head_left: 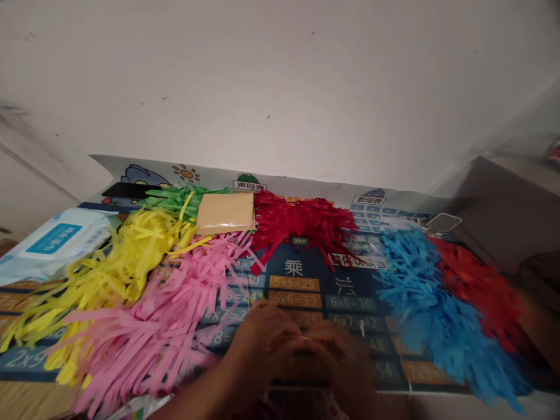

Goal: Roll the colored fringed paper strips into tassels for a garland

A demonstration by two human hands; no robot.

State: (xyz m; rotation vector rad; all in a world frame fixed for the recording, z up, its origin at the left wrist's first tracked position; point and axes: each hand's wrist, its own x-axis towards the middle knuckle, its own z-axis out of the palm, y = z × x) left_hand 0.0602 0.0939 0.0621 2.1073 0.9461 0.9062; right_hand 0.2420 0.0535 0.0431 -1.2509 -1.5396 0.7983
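**Both my hands pinch one thin yellow strip at the near edge of the mat**

My fingertips meet low in the middle of the view, blurred. My left hand (262, 344) and right hand (332, 356) are curled together, and between them shows a sliver of yellow strip (305, 338), which I seem to hold from both sides. The blur hides how tightly.

My hands rest over the near edge of a blue mat (306, 274) printed with times tables. Piles of cut paper strips lie around it: pink (166, 315) just left of my hands, yellow (114, 268) toward the left edge, green (179, 198) at the far left corner, dark red (301, 224) at the far edge, blue (433, 303) to the right, and orange-red (476, 280) beyond it. A tan paper pad (225, 213) sits between green and red. A pack of wipes (52, 245) lies off the left edge.

I judge the cutting largely finished and the work with single strips barely begun: no finished piece shows.
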